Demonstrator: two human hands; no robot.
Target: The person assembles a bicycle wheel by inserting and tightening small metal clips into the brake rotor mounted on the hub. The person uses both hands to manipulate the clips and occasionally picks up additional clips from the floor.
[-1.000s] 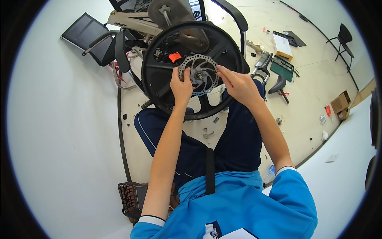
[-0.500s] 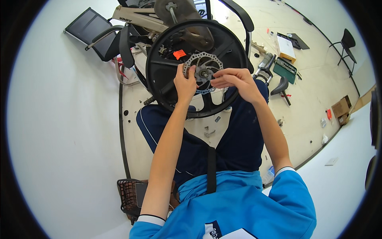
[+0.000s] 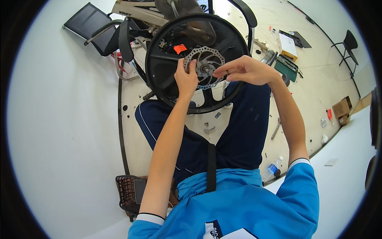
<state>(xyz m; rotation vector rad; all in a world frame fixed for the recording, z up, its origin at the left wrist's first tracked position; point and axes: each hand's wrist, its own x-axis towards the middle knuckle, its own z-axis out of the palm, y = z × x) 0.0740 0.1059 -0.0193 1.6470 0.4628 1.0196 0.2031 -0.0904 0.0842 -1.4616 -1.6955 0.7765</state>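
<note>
A black bicycle wheel with wide spokes leans flat-side toward me, above my knees. A silver, scallop-edged brake disc lies over its hub, where a short axle end sticks out. My left hand pinches the disc's left edge between thumb and fingers. My right hand is bent at the wrist, its fingertips drawn together just right of the axle. A small dark spot shows between those fingers, too small to name. An orange tag sits on the wheel, up and left of the disc.
Behind the wheel lie a beige bike frame and a tipped chair. To the right are a green tool case, a wrench and a water bottle. A black basket stands at lower left.
My right wrist has risen and swung outward to the right, while its fingertips stay near the axle. My left hand keeps its hold on the disc's edge.
</note>
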